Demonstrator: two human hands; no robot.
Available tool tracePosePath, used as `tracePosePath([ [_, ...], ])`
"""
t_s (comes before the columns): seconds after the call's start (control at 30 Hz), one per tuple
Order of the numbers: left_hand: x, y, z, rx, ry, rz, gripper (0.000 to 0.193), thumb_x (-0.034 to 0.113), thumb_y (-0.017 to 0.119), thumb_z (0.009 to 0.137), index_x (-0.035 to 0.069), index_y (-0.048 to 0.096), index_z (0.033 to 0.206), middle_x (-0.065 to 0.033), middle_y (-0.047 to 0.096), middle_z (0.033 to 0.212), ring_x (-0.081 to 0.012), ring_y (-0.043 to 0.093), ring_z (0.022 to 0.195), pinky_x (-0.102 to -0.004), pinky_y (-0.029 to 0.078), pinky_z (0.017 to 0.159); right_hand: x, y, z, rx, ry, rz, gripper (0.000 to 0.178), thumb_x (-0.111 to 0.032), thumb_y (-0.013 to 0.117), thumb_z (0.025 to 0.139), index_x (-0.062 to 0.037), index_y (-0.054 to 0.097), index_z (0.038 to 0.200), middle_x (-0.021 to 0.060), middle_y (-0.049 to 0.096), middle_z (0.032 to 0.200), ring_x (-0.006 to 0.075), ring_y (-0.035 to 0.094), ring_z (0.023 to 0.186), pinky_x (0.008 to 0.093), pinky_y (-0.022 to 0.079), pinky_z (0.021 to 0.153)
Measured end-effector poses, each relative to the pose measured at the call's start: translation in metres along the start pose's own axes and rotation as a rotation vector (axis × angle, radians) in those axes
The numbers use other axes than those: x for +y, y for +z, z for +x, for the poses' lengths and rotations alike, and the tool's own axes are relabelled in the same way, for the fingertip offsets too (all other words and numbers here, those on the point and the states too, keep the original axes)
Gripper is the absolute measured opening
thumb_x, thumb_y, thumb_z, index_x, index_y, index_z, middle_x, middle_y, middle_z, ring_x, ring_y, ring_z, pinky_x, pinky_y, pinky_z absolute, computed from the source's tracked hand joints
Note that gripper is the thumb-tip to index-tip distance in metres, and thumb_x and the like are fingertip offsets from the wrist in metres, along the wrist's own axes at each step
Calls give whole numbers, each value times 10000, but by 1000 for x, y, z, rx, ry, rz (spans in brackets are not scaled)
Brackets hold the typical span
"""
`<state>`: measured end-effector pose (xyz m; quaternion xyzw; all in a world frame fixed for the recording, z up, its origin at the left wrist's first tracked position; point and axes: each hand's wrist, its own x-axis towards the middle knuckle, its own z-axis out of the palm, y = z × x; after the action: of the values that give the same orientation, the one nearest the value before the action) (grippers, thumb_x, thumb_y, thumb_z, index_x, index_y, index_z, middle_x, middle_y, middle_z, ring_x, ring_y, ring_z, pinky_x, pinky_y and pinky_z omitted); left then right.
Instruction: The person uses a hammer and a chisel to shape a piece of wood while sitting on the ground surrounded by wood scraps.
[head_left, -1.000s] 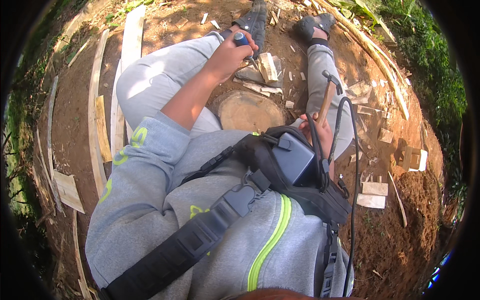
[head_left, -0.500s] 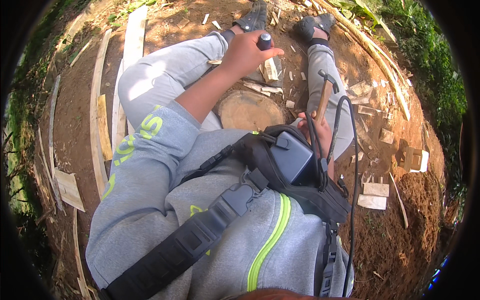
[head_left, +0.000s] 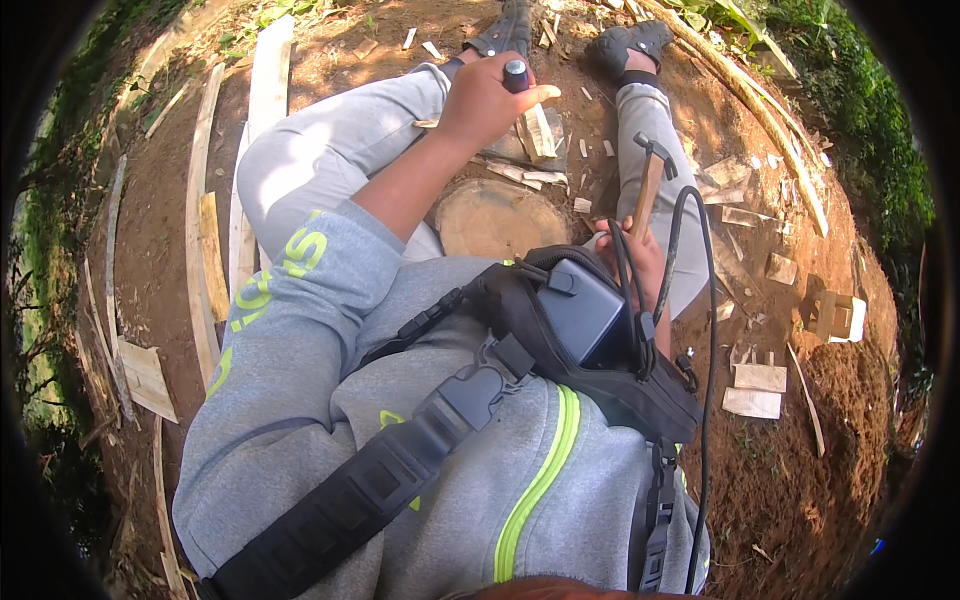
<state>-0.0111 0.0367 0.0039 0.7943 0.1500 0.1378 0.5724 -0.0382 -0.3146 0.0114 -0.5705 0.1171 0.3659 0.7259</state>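
Observation:
My left hand [head_left: 490,100] is closed round the dark upright handle of a tool [head_left: 515,76] with a metal cap on its end. It looks like a chisel, but its blade is hidden under the hand. A pale block of split wood [head_left: 540,135] stands just below that hand; contact between tool and wood cannot be made out. My right hand [head_left: 645,250], partly covered by a black bag and cable, grips the wooden handle of a claw hammer [head_left: 648,190], its metal head up. A round, flat-topped log stump [head_left: 500,222] sits between my legs.
Long planks [head_left: 205,230] lie on the soil at my left. Small wood blocks [head_left: 758,378], chips and a long pole [head_left: 760,100] are at the right. A black bag [head_left: 520,305] with a dark device and a looping cable [head_left: 711,300] hangs at my front.
My left hand and the tool have shifted slightly left. The hammer stays raised in my right hand, almost unmoved. The view has turned a little.

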Motion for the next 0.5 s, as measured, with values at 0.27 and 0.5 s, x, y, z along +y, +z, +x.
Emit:
tracePosePath([
  [0.27,-7,4,-5,37,104,35,367,357,921,820,58,713,859,-60,679,767,-181,632,687,-354,521,672,0,3,-1,15,-14,-6,210,-52,591,1013,-24,539,1215,169,725,1163,200,726,915,317,606,824],
  [0.5,-17,8,-7,-66,11,-34,309,360,921,825,94,772,870,-47,718,778,-176,666,723,-341,531,708,-19,27,-10,72,-5,-287,225,-131,636,1040,-53,543,1230,88,696,973,153,670,720,290,560,661],
])
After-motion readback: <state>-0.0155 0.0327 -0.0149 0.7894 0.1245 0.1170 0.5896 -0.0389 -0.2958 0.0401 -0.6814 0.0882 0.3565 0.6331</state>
